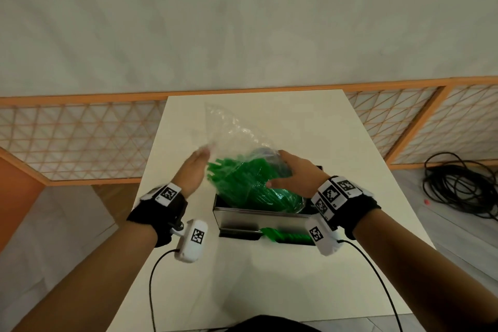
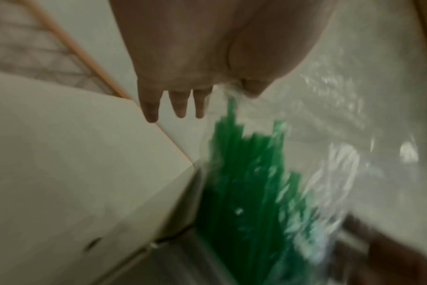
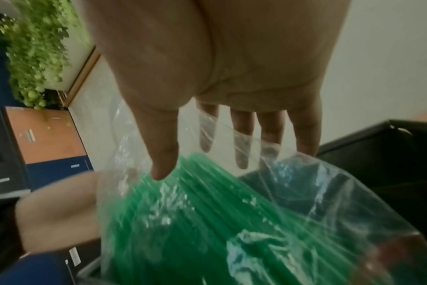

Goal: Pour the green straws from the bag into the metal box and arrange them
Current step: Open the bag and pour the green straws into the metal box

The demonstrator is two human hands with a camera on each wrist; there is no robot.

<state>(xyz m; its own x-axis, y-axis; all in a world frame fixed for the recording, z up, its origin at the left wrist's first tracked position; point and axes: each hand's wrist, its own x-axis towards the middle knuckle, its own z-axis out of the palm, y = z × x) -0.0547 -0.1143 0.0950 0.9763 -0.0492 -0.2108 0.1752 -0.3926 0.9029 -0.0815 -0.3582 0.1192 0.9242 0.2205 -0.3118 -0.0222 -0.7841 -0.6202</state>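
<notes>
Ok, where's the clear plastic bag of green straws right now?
In the head view, the clear plastic bag is centre-table, tipped into the metal box, between both hands.

clear, crinkly, glossy plastic bag (image 1: 237,129); smooth green plastic straws (image 1: 242,183); shiny mirror-like metal box (image 1: 258,219); matt white table (image 1: 350,170); wooden lattice screen (image 1: 80,137).

Bare forearms; black wrist straps (image 1: 159,213); white camera pods (image 1: 192,240) with black-white square markers; thin black cables (image 1: 151,280).
</notes>
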